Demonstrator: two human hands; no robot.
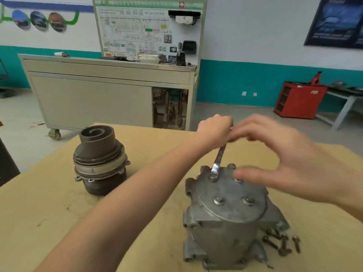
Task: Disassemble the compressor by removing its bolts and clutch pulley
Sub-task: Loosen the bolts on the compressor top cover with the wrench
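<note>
- Left forearm nearest; left hand wrapped around wrench, ring end on compressor top bolt.
- Right hand blurred, fingers arched, grip unclear.
- Loose bolts near right.

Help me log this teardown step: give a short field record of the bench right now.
left hand: grips the upper end of the wrench
wrench: ring end on a cover bolt, handle tilted up
right hand: blurred above the compressor housing, near the wrench handle; grip unclear
seated bolts: at least two more in the cover
loose bolts: heaped on the table, right of the housing
clutch pulley: upright, apart, left of the housing
</note>
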